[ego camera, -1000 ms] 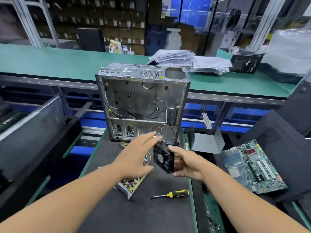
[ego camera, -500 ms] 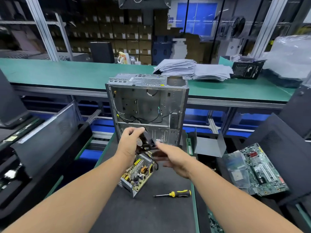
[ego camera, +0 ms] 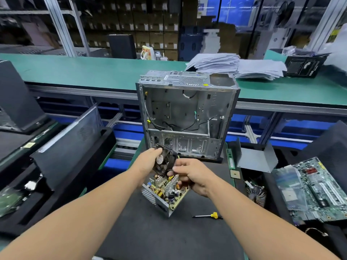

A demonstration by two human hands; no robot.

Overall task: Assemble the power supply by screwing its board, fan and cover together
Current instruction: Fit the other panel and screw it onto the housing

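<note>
A black square fan (ego camera: 163, 162) is held in the air just above the open power supply (ego camera: 165, 194), whose board with yellow and silver parts lies bare in its metal tray on the dark mat. My left hand (ego camera: 148, 160) grips the fan's upper left edge. My right hand (ego camera: 191, 175) pinches the fan's lower right corner with curled fingers. A grey folded metal cover (ego camera: 256, 159) stands to the right. A yellow-handled screwdriver (ego camera: 208, 215) lies on the mat right of the power supply.
An empty computer case (ego camera: 187, 117) stands upright behind the hands. A green motherboard (ego camera: 311, 188) and a heatsink (ego camera: 256, 194) lie at the right. Black side panels (ego camera: 71, 139) lean in foam trays at the left. Paper stacks (ego camera: 234, 66) sit on the green bench behind.
My left hand came in and took hold of the fan, which was in my right hand alone. Both hands lowered it toward the power supply.
</note>
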